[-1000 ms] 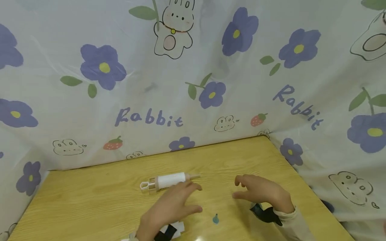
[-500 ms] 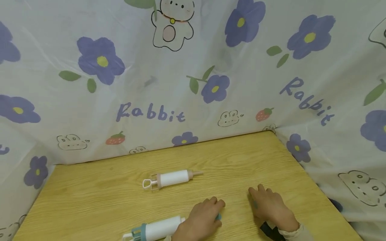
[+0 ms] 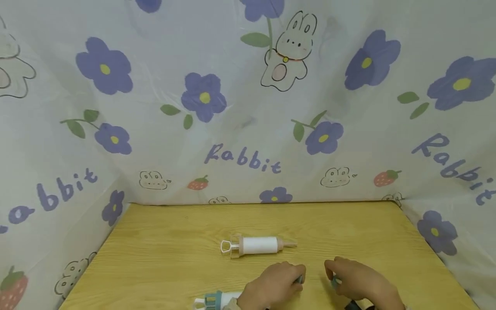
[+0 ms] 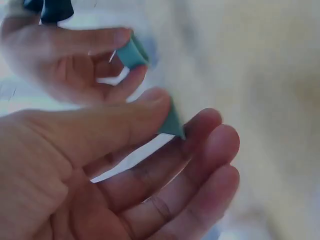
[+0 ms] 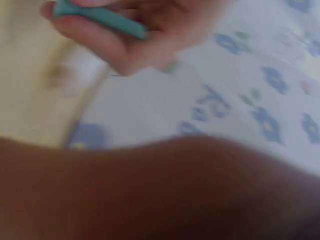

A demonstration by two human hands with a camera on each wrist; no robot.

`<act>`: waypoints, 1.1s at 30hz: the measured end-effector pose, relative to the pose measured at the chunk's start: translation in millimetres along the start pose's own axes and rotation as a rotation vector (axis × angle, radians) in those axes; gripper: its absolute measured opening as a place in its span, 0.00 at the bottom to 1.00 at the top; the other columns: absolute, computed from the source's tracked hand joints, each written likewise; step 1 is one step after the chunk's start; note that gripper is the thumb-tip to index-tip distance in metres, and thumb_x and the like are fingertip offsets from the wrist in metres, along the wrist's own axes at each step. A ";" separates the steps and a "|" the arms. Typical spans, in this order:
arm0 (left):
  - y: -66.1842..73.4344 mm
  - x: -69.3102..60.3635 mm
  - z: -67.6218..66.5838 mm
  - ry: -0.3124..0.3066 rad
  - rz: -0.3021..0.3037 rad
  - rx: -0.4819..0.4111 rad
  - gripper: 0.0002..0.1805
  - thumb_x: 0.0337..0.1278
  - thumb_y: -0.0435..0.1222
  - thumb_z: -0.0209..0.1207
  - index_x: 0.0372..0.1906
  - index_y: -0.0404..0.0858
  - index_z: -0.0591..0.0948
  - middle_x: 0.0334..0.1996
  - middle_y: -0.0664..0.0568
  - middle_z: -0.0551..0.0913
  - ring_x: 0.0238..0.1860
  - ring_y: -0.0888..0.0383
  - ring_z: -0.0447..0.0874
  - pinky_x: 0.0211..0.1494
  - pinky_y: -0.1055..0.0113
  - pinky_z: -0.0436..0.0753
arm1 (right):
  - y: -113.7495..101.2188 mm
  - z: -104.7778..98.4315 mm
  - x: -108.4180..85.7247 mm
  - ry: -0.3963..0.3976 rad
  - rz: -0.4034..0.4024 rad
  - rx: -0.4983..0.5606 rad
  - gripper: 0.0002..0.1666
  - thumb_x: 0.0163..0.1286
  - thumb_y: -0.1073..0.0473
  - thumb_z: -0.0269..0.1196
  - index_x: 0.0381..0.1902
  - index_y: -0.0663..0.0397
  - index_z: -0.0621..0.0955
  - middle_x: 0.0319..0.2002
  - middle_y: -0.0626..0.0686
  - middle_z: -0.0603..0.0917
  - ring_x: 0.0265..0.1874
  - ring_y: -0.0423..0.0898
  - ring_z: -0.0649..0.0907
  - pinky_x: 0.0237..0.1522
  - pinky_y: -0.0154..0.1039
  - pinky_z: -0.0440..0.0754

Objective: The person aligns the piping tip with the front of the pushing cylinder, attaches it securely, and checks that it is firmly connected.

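Observation:
My left hand (image 3: 273, 284) pinches a small teal cone (image 4: 171, 121) between thumb and index finger, its other fingers loosely curved in the left wrist view. Facing it across a gap, my right hand (image 3: 362, 280) grips a longer teal piece (image 5: 107, 20) with a wide, hollow-looking end. The two teal pieces are apart. Beside the left wrist lies a white tube with a teal frame and white handle (image 3: 213, 300), partly covered by that hand. The pink-and-white syringe-like tube (image 3: 260, 245) lies beyond the hands, its pointed tip to the right.
The wooden table (image 3: 166, 258) has its back edge against a hanging cloth (image 3: 240, 129) printed with flowers and rabbits. More of this cloth rises at the left and right sides. A dark band shows at the right wrist.
The left hand, spread a second ago, has closed on the teal cone that stood on the table. The right hand has moved lower. The head view has swung left.

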State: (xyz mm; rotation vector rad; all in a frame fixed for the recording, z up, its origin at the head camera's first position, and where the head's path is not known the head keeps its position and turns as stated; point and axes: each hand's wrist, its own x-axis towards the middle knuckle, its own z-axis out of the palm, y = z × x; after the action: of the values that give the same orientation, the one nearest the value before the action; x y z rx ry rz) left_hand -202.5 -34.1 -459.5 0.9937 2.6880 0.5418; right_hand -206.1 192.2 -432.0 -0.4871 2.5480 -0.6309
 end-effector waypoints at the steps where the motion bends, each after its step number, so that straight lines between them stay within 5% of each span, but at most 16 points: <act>1: -5.3 -4.3 -10.1 0.022 -0.014 -0.006 0.05 0.62 0.38 0.65 0.35 0.44 0.79 0.26 0.64 0.79 0.24 0.74 0.70 0.29 0.80 0.72 | -6.9 -6.3 4.6 -0.008 -0.042 0.016 0.14 0.62 0.72 0.66 0.36 0.47 0.75 0.31 0.48 0.71 0.27 0.44 0.68 0.30 0.37 0.65; 6: -29.9 -20.7 -59.1 0.145 -0.023 -0.133 0.06 0.60 0.42 0.67 0.34 0.48 0.80 0.28 0.66 0.80 0.25 0.74 0.72 0.29 0.78 0.74 | -28.2 -32.9 15.0 0.043 -0.366 0.122 0.10 0.68 0.61 0.66 0.43 0.49 0.76 0.36 0.50 0.75 0.29 0.38 0.72 0.29 0.34 0.72; 10: -46.9 -41.5 -92.7 0.311 -0.033 -0.207 0.05 0.60 0.43 0.68 0.35 0.49 0.82 0.29 0.65 0.80 0.28 0.71 0.73 0.32 0.75 0.76 | -43.6 -35.2 27.8 0.140 -0.633 0.236 0.12 0.73 0.55 0.62 0.52 0.47 0.76 0.46 0.53 0.80 0.37 0.37 0.81 0.37 0.35 0.82; 15: -53.4 -67.9 -115.7 0.561 -0.083 0.000 0.06 0.57 0.38 0.69 0.37 0.48 0.83 0.34 0.61 0.80 0.34 0.65 0.75 0.35 0.72 0.76 | -57.3 -25.5 42.2 0.388 -0.732 0.306 0.15 0.73 0.57 0.61 0.55 0.43 0.75 0.50 0.51 0.80 0.41 0.38 0.83 0.42 0.36 0.84; 18: -53.0 -73.5 -120.2 0.651 -0.109 0.102 0.08 0.54 0.36 0.71 0.37 0.47 0.83 0.35 0.59 0.80 0.33 0.64 0.74 0.33 0.73 0.75 | -64.0 -21.2 48.8 0.521 -0.771 0.366 0.17 0.72 0.64 0.62 0.56 0.46 0.76 0.49 0.50 0.79 0.41 0.42 0.83 0.42 0.36 0.84; 23: -47.4 -69.7 -114.9 0.685 -0.110 0.187 0.07 0.53 0.37 0.72 0.35 0.47 0.84 0.35 0.59 0.79 0.29 0.66 0.69 0.29 0.76 0.72 | -72.6 -11.9 57.9 0.602 -0.849 0.435 0.20 0.70 0.68 0.62 0.57 0.51 0.76 0.51 0.52 0.78 0.42 0.46 0.83 0.43 0.35 0.84; 33: -31.8 -59.1 -104.7 0.639 -0.079 0.179 0.06 0.57 0.38 0.70 0.37 0.47 0.84 0.35 0.59 0.80 0.32 0.64 0.76 0.31 0.76 0.75 | -88.0 8.1 66.6 0.551 -0.884 0.439 0.16 0.71 0.65 0.62 0.56 0.50 0.76 0.52 0.52 0.77 0.43 0.45 0.82 0.42 0.36 0.85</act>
State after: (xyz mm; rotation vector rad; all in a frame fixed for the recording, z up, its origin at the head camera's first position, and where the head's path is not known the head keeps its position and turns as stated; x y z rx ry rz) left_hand -211.4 -123.0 -372.9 0.8566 3.3731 0.7099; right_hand -237.5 87.2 -417.1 -1.4483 2.4342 -1.7890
